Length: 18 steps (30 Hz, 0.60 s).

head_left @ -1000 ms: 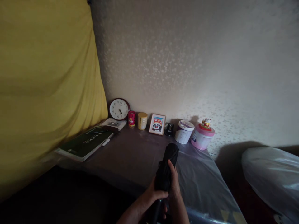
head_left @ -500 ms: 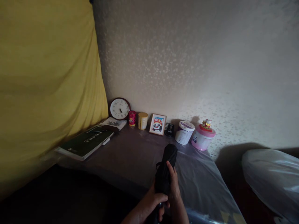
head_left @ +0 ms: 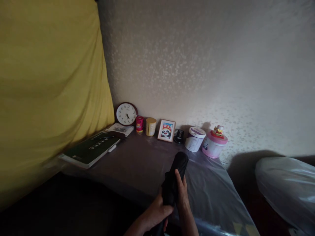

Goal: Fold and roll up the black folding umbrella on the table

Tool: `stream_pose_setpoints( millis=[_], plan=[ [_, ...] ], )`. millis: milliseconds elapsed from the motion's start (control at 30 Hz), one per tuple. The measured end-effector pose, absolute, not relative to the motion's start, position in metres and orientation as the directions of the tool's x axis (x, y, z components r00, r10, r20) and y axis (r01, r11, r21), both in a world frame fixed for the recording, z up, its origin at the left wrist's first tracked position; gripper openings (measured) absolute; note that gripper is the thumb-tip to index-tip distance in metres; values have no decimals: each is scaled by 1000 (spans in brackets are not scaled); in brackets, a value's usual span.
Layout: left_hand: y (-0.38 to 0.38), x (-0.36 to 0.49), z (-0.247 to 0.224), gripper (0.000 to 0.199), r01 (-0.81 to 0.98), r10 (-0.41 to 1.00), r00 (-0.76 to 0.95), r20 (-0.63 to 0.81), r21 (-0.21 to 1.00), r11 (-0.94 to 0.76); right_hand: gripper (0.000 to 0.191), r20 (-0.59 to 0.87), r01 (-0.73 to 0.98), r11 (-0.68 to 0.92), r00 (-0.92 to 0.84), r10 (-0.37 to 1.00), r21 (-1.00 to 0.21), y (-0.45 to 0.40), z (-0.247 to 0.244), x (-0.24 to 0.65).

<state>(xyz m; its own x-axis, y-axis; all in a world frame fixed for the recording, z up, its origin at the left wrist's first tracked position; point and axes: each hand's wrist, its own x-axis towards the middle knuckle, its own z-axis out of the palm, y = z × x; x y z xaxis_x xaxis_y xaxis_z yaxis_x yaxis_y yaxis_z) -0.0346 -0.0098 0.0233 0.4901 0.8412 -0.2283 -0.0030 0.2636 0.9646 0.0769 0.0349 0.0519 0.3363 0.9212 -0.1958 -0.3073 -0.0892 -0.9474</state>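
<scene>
A folded black umbrella (head_left: 174, 180) is held tilted over the table's near part, its top leaning to the right. My left hand (head_left: 158, 209) is wrapped round its lower part, thumb across the front. Higher up, my right hand (head_left: 181, 191) presses against its right side with the fingers pointing upward. The umbrella's lower end is mostly hidden behind my left hand and in shadow.
Along the wall stand a clock (head_left: 126, 113), a red can (head_left: 139, 124), a yellow-lidded can (head_left: 150, 127), a framed panda picture (head_left: 166, 130), a white tub (head_left: 195, 141) and a pink tub (head_left: 213, 146). A green book (head_left: 91, 149) lies left on the table (head_left: 137, 164).
My left hand and the umbrella's lower part have shifted slightly left and down. The umbrella leans a little more to the right. My right hand remains on its side.
</scene>
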Motion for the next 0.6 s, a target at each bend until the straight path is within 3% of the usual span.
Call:
stream_pose_setpoints(
  millis=[133,200,300,400,467,533,600],
  plan=[
    [-10,-37,29,69,195,881,413,-229,968,160,65,-152,-262,-50,384,911,-964,36,45,81],
    [-11,-36,29,75,320,922,356,-154,947,34,65,-134,-243,-38,391,911,-969,37,42,81],
    [-12,-32,23,85,534,958,284,-40,836,-124,67,-164,-258,-68,371,914,-964,40,36,81],
    [-15,-30,20,86,649,968,239,-80,754,-98,66,-192,-274,-93,361,913,-957,46,25,82],
    [-16,-32,25,87,564,961,275,-37,815,-130,63,-185,-266,-88,365,912,-960,50,17,86],
    [-17,-36,33,89,369,940,340,4,919,-137,57,-182,-262,-87,362,914,-961,52,11,90],
    [-17,-41,41,88,151,892,440,-105,988,41,51,-192,-268,-100,345,919,-958,51,7,94]
  ],
)
